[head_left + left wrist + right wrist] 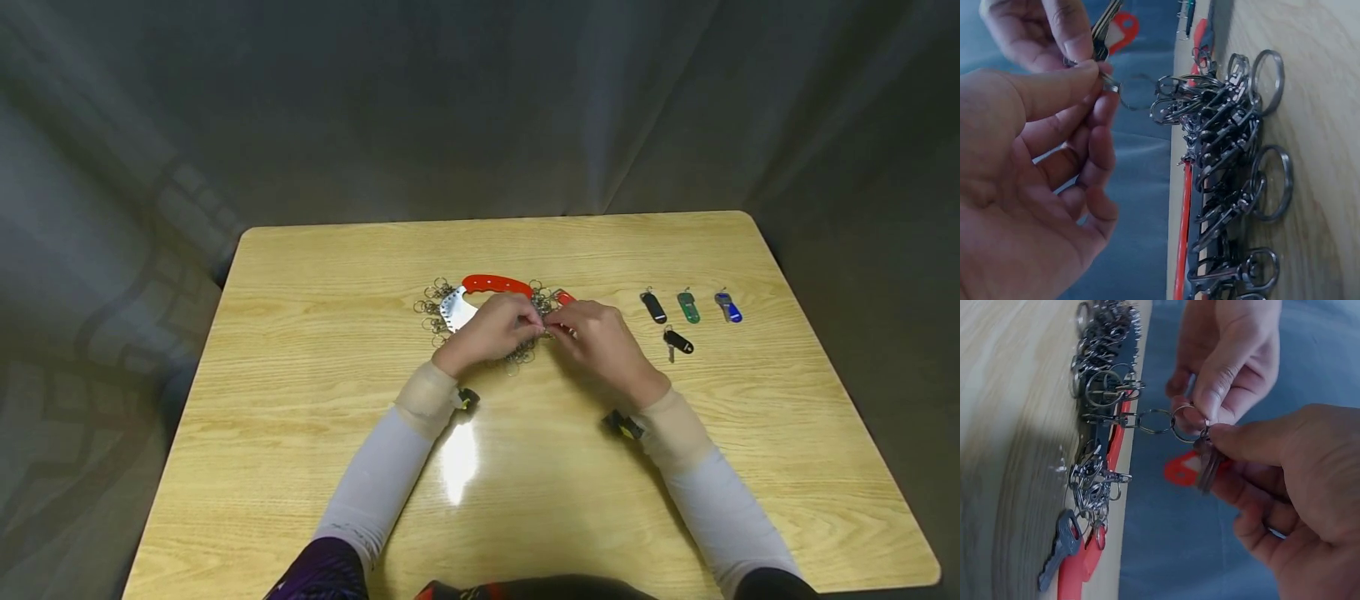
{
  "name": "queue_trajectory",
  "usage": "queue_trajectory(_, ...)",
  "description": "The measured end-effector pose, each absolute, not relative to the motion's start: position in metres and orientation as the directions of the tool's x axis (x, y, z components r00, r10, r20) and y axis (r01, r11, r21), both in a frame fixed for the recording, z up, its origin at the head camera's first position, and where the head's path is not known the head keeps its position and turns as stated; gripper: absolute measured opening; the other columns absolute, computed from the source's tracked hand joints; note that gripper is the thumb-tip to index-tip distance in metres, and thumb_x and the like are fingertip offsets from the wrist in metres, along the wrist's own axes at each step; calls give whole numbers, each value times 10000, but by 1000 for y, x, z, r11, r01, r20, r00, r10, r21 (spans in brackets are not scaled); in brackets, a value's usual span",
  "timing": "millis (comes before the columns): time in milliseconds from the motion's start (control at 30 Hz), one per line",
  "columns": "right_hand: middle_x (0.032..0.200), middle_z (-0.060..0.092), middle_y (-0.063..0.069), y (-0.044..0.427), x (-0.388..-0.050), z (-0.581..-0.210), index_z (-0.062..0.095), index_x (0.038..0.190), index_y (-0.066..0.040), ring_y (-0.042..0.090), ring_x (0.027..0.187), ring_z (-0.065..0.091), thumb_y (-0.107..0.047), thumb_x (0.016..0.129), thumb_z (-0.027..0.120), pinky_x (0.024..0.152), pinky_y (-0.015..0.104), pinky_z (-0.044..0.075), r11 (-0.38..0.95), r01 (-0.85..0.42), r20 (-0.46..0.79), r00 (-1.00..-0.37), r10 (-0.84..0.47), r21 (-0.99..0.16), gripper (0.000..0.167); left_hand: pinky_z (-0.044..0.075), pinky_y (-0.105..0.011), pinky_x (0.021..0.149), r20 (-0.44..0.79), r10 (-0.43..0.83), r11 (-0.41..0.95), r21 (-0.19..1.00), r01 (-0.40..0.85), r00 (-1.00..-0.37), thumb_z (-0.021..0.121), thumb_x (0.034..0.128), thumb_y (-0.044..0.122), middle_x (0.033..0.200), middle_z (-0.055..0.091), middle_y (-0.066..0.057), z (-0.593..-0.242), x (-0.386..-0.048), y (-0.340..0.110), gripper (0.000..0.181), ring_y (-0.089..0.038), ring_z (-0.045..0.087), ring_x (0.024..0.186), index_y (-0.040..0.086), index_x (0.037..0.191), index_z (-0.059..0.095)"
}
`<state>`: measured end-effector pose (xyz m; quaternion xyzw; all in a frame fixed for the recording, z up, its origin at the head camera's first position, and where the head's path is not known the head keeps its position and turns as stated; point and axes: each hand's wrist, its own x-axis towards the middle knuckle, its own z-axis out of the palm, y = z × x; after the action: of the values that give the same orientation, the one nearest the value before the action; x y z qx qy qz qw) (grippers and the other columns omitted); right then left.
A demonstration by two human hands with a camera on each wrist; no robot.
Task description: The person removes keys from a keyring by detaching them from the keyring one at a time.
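A metal key holder with a red handle [497, 284] lies on the table, its edge hung with several clips and split rings [1235, 112]. My left hand [491, 329] pinches a small split ring [1184, 427] between thumb and finger. This ring overlaps a ring [1155, 421] hanging from the holder; whether they are linked I cannot tell. Fingertip to fingertip with it, my right hand [600, 342] pinches the same piece by a key [1209, 467] with a red tag [1180, 470]. Another key [1060, 550] with a red tag [1092, 553] sits at the holder's edge.
To the right lie tagged keys: a black tag [654, 307], a green one [688, 307], a blue one [728, 307] and a second black one [678, 341]. Grey curtains [480, 108] surround the wooden table [315, 333].
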<state>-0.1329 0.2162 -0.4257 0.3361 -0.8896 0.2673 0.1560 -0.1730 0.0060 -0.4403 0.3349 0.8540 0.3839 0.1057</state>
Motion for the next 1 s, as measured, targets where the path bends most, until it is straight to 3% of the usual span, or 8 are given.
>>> queue_trajectory(100, 935, 791, 138, 215, -133, -428, 793, 975, -12, 296, 836, 739, 31, 866, 821, 782, 430, 593, 641, -706, 488, -692, -532, -301, 120, 495, -329, 988, 74, 625, 562, 648, 514, -777, 753, 993, 163, 991, 729, -13, -438, -170, 11, 107, -177, 622, 970, 82, 1052, 787)
queue_trajectory(233, 971, 780, 127, 214, -134, -429, 779, 1018, -7, 277, 838, 737, 42, 875, 809, 773, 414, 605, 636, -695, 481, -706, -520, -334, 154, 501, -329, 924, 87, 584, 610, 609, 507, -807, 758, 993, 186, 967, 698, -24, -438, -168, 15, 139, -186, 611, 936, 70, 1063, 787)
queue_trajectory(467, 1053, 769, 103, 220, -136, -426, 765, 1099, -15, 232, 883, 733, 56, 940, 744, 764, 383, 621, 607, -619, 391, -785, -480, -498, 176, 522, -221, 793, 132, 546, 520, 721, 458, -827, 764, 983, 127, 966, 700, -43, -440, -171, 12, 104, -159, 617, 885, 60, 1055, 796)
queue_trajectory(600, 1048, 779, 83, 226, -137, -426, 780, 1096, -29, 187, 835, 706, 85, 925, 738, 711, 370, 595, 598, -597, 353, -801, -484, -535, 210, 539, -227, 822, 126, 532, 478, 771, 420, -837, 744, 989, 91, 1090, 717, -62, -439, -172, 9, 143, -175, 636, 938, 60, 1127, 763)
queue_trajectory(733, 1072, 793, 108, 228, -137, -425, 787, 1074, -27, 260, 932, 751, 108, 882, 776, 827, 437, 623, 565, -638, 378, -768, -517, -523, 234, 545, -247, 873, 130, 573, 471, 755, 455, -809, 726, 997, 74, 1186, 741, -65, -438, -173, 9, 230, -183, 661, 986, 67, 1226, 745)
queue_trajectory(833, 1087, 797, 122, 228, -137, -425, 788, 1070, -28, 303, 986, 760, 110, 844, 813, 892, 479, 612, 543, -680, 420, -732, -536, -493, 266, 549, -239, 861, 125, 613, 478, 729, 491, -781, 735, 995, 80, 1110, 773, -62, -438, -173, 10, 188, -178, 681, 953, 65, 1178, 776)
queue_trajectory(1000, 1043, 803, 107, 229, -138, -425, 790, 1045, -29, 277, 930, 763, 113, 819, 832, 868, 464, 600, 526, -733, 485, -680, -550, -431, 271, 548, -218, 825, 128, 632, 475, 715, 513, -764, 743, 992, 86, 1054, 784, -63, -440, -173, 12, 170, -171, 689, 906, 54, 1153, 786)
